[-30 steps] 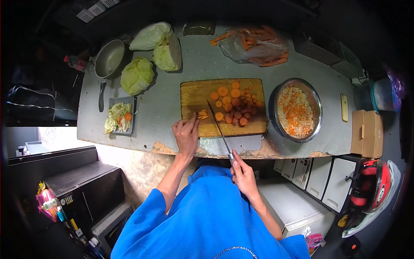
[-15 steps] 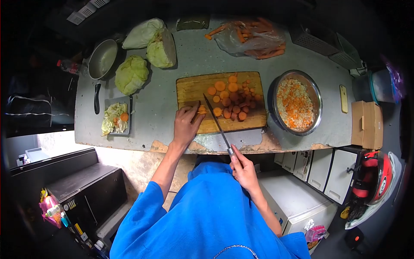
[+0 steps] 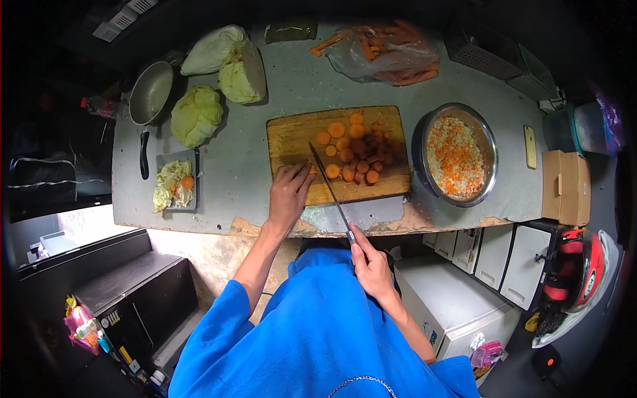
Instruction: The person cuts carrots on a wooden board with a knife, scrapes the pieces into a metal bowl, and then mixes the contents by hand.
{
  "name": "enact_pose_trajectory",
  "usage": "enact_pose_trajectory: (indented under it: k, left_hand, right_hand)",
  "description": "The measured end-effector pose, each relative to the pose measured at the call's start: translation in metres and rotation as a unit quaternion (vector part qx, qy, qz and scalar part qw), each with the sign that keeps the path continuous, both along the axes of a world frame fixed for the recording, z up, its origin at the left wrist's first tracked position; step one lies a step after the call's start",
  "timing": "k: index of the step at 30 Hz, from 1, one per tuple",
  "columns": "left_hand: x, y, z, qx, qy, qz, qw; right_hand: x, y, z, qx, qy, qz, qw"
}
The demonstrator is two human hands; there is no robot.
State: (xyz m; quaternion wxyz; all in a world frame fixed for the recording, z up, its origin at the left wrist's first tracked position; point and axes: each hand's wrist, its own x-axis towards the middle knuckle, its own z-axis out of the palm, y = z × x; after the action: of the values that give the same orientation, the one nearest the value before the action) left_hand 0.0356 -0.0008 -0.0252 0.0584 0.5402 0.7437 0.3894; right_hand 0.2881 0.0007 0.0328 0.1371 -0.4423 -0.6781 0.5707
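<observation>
On the wooden cutting board (image 3: 282, 142), my left hand (image 3: 288, 192) is closed over a piece of carrot (image 3: 312, 170); only a bit of orange shows past the fingertips. My right hand (image 3: 373, 270) grips the handle of a long kitchen knife (image 3: 334, 192) beyond the table's front edge. The blade slants up and left over the board, just right of my left fingertips. Round carrot slices (image 3: 336, 129) and chunky carrot pieces (image 3: 361, 166) lie to the right of the blade.
A metal bowl (image 3: 494, 156) of chopped carrot and pale bits stands right, near a phone (image 3: 529, 147). Bagged carrots (image 3: 385, 56) lie behind. To the left are cabbages (image 3: 197, 116), a pan (image 3: 151, 93) and a tray (image 3: 180, 208) with cabbage scraps. A cardboard box (image 3: 564, 189) sits far right.
My left fingers now cover more of the carrot, whose cut sticks showed before. The knife and my right hand have shifted slightly left and down; the whole view has moved a little.
</observation>
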Motion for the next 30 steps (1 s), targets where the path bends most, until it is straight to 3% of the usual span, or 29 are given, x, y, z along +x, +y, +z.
enact_pose_trajectory:
  k: [13, 15, 18, 22, 25, 30]
  left_hand:
    - [0.002, -0.002, -0.011, 0.027, 0.02, 0.015, 0.999]
    - [0.002, -0.002, -0.012, 0.028, 0.025, 0.014, 0.999]
    - [0.001, -0.002, -0.014, 0.029, 0.03, 0.011, 0.999]
    - [-0.001, -0.003, -0.015, 0.029, 0.031, 0.001, 0.999]
    - [-0.001, -0.003, -0.014, 0.025, 0.024, -0.001, 0.999]
    - [0.002, -0.004, -0.019, 0.039, 0.031, 0.005, 0.999]
  right_hand:
    - [-0.007, 0.0, 0.008, -0.06, -0.035, 0.009, 0.998]
    - [-0.008, -0.002, 0.004, 0.003, -0.005, 0.013, 1.0]
    - [-0.012, -0.001, 0.008, -0.049, -0.035, 0.014, 0.998]
    - [-0.017, -0.005, -0.005, -0.018, -0.052, 0.041, 0.998]
    - [-0.02, -0.004, -0.012, 0.001, -0.046, 0.005, 0.999]
    - [-0.018, -0.007, -0.022, -0.072, 0.017, -0.061, 0.995]
